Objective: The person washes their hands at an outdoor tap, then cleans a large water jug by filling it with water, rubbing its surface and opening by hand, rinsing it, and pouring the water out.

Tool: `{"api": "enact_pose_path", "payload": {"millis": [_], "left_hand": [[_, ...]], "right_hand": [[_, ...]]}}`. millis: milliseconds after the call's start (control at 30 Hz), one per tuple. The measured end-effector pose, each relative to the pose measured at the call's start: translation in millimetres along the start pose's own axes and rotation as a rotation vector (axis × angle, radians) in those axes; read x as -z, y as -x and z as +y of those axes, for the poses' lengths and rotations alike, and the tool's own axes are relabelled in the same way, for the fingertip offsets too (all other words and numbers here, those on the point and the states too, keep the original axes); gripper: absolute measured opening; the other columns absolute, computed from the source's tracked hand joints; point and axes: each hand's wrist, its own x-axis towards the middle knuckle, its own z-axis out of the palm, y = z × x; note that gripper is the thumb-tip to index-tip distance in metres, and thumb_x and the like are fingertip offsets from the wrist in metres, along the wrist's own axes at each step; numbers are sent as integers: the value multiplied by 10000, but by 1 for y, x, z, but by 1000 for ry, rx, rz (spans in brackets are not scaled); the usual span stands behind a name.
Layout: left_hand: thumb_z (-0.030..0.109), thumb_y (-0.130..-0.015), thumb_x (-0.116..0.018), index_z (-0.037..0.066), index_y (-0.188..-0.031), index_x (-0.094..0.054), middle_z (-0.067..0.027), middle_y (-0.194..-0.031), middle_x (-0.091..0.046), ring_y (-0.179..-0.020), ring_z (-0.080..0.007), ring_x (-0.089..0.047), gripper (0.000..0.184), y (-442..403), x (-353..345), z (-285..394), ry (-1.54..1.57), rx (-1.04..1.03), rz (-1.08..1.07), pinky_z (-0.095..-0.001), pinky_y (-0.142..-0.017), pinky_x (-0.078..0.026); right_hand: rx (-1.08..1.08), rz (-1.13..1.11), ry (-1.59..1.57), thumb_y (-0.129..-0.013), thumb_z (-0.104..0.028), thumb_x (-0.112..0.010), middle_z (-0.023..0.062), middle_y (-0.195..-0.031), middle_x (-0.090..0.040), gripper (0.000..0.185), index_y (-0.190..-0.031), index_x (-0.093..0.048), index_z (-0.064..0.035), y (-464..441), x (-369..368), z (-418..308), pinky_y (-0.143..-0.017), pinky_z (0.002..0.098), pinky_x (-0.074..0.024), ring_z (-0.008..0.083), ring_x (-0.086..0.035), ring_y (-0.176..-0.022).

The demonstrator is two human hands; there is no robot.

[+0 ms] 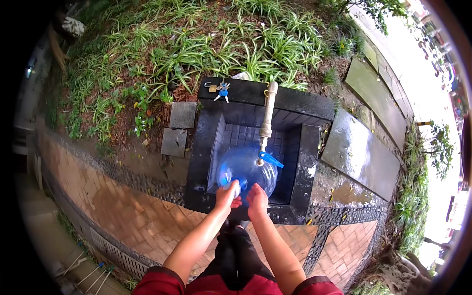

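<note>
A large clear-blue water jug [265,178] sits tilted in a dark tiled basin, its neck turned toward me. My left hand [227,195] is closed around the jug's neck [240,184], where something pale shows between thumb and fingers. Just right of the neck, my right hand [257,200] is held close to the jug's side with its fingers loosely curved and nothing visible in them. Whether it touches the jug I cannot tell. Above the jug hangs a pale tap pipe [268,115] with a blue lever handle [271,159].
The black basin rim [304,167] surrounds the jug. A padlock [212,88] and a bunch of keys [223,91] lie on its far ledge. Striped-leaf plants [206,44] grow behind. Wet stone slabs [361,152] lie at right, brick paving [132,211] under and left of me.
</note>
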Motion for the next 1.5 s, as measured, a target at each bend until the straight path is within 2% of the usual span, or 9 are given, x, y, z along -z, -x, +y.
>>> {"api": "enact_pose_path", "payload": {"millis": [200, 400, 467, 567, 600, 867, 1033, 1267, 1500], "left_hand": [[429, -742, -697, -4, -1046, -481, -104, -646, -587, -415, -177, -570, 571, 33, 20, 5, -132, -169, 98, -270, -337, -452], [427, -731, -700, -43, -1102, -443, -82, -624, -593, -416, -141, -565, 652, 60, 28, 23, -263, -213, 133, -252, -352, -450], [434, -726, -693, -64, -1148, -427, -67, -608, -592, -424, -128, -566, 705, 70, 24, 26, -368, -237, 156, -247, -371, -455], [462, -711, -692, -54, -1157, -432, -53, -603, -594, -428, -123, -568, 730, 77, 23, 28, -439, -242, 172, -242, -390, -462], [464, -709, -693, -46, -1142, -441, -52, -601, -594, -427, -123, -568, 715, 78, 23, 28, -456, -244, 177, -241, -390, -463], [451, -726, -689, -14, -1071, -488, -63, -602, -594, -412, -127, -560, 612, 79, 19, 29, -467, -255, 194, -234, -363, -448], [467, -704, -672, -3, -965, -531, -84, -588, -587, -420, -147, -571, 555, 84, 33, 45, -456, -315, 198, -245, -369, -455], [382, -716, -709, -7, -1005, -525, -73, -575, -579, -392, -140, -542, 518, 126, 58, 54, -518, -441, 147, -266, -346, -444], [313, -759, -675, 11, -968, -482, -95, -523, -529, -332, -161, -496, 414, 169, 133, 47, -545, -506, 79, -272, -285, -394]], "right_hand": [[84, -122, 170, -865, -133, -519, 39, -1083, -533, 381, -1238, -505, -56, 43, -24, -4, -768, 276, -428, 129, -501, -896], [1467, -8, 983, -766, -11, -568, 225, -1221, -442, 449, -1202, -465, 13, 83, -20, -72, -1011, 430, -330, 403, -411, -1162], [1457, 131, 995, -778, -95, -574, 243, -1192, -449, 476, -1213, -438, 43, 70, -18, -96, -982, 445, -348, 409, -423, -1133], [605, 125, 407, -821, -182, -538, 255, -1179, -494, 542, -1246, -389, 120, 33, -16, -112, -964, 361, -361, 307, -476, -1124], [414, 78, 245, -816, -165, -532, 72, -805, -499, 247, -977, -496, 19, 7, -15, -113, -643, 343, -420, 169, -499, -735], [423, 224, 300, -783, -264, -548, 184, -1041, -489, 516, -1163, -383, 43, -11, -70, -120, -826, 389, -397, 242, -476, -948], [620, -96, 439, -855, -333, -559, 125, -1031, -503, 858, -1451, -35, -7, -23, -19, -109, -787, 375, -421, 189, -478, -925], [292, -196, 524, -865, -201, -507, 20, -730, -561, 233, -1018, -592, -48, 25, 100, -35, -537, 289, -434, 129, -522, -621], [-41, -156, 518, -880, -264, -502, 27, -845, -627, 259, -982, -620, -57, 75, 118, 72, -541, 279, -461, 137, -588, -712]]}}
